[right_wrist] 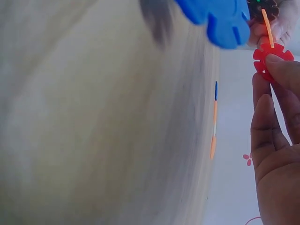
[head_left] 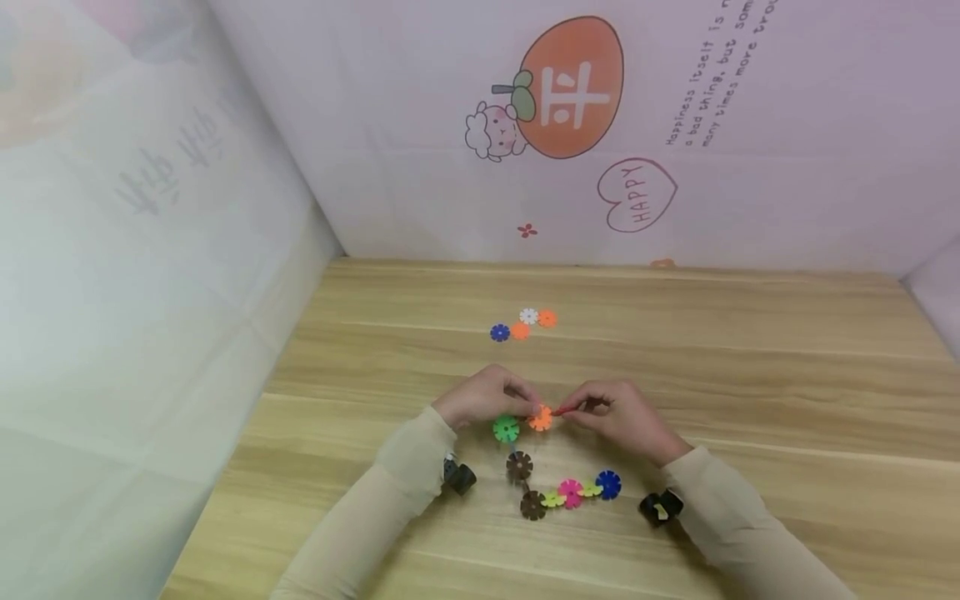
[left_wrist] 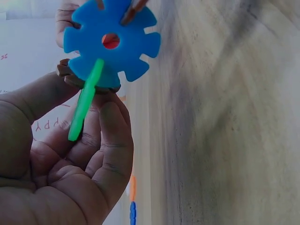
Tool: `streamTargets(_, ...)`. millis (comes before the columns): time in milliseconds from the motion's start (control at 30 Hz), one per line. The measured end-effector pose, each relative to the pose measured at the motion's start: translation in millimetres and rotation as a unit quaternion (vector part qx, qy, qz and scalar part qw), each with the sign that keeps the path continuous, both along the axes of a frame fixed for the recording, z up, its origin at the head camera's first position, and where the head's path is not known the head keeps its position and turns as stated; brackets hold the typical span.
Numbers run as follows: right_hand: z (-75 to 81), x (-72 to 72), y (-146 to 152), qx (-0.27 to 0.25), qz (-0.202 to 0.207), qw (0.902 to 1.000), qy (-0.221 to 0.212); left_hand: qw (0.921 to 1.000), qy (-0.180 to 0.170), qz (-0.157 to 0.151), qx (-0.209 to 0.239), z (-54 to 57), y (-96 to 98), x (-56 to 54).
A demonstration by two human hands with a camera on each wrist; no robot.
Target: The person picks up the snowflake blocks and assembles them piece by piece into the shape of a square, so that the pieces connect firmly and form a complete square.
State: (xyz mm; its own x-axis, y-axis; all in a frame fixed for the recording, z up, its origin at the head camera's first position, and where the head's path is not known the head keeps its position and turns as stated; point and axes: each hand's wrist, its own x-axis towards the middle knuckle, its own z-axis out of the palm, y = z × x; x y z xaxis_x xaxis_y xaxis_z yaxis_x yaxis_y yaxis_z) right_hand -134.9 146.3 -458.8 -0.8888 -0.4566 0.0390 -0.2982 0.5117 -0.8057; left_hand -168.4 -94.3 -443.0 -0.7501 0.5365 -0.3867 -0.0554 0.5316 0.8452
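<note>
A chain of slotted plastic snowflake discs is lifted between the two hands. The left hand (head_left: 491,395) pinches a brown disc (left_wrist: 72,80) in it, between the green disc (head_left: 506,428) and the orange disc (head_left: 540,417). Between thumb and fingers the right hand (head_left: 618,412) holds a red disc (right_wrist: 273,61), its edge meeting the orange disc's edge. A blue disc (left_wrist: 136,40) joins the green one to the chain's lower part. From there run two brown discs (head_left: 519,466), then yellow and pink discs (head_left: 571,493), ending in a dark blue disc (head_left: 608,484).
Further back on the wooden table (head_left: 712,333) lies a short row of discs: a blue one (head_left: 499,332), two orange ones (head_left: 547,318) and a white one (head_left: 528,316). Printed white cloth (head_left: 420,183) hangs behind the table and along its left side.
</note>
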Motion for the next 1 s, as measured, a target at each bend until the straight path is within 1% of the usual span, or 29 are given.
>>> streamTargets(200, 1.4, -0.3, -1.4, -0.007, 0.011, 0.9999, 0.003, 1.0, -0.005, 0.005, 0.003, 0.8, 1.3, -0.3)
streamTargets(433, 0.8, 1.1, -3.2, -0.013, 0.022, 0.9996, 0.011, 0.9998, -0.008, 0.015, 0.004, 1.4, 4.1, 3.5)
streamTargets(533, 0.3, 0.7, -3.7, -0.006, 0.025, 0.9996, 0.012, 0.9998, -0.01, 0.015, 0.004, 1.8, 4.2, 4.3)
streamTargets(633, 0.3, -2.4, -2.2, 0.005, 0.05, 0.9987, 0.007, 0.9998, -0.014, 0.01, 0.003, 1.5, 2.8, 4.5)
streamTargets(733, 1.5, -9.4, 3.8, 0.033, 0.082, 0.9961, -0.004, 0.9998, -0.017, 0.009, 0.001, 0.6, 0.5, 4.8)
streamTargets(800, 3.3, -17.3, 9.6, 0.064, 0.088, 0.9941, 0.0, 0.9998, -0.016, 0.011, 0.003, 0.1, -1.1, 4.8)
streamTargets(867, 5.3, -27.4, 15.0, 0.094, 0.077, 0.9926, 0.009, 0.9998, -0.012, 0.012, 0.005, 0.1, -2.6, 4.4)
streamTargets(933, 7.9, -38.0, 18.4, 0.123, 0.052, 0.9909, 0.016, 0.9998, -0.012, 0.014, 0.007, 0.5, -3.8, 4.1)
streamTargets(1000, 9.4, -48.8, 18.7, 0.142, 0.031, 0.9893, 0.012, 0.9997, -0.015, 0.015, 0.009, 1.3, -4.8, 3.6)
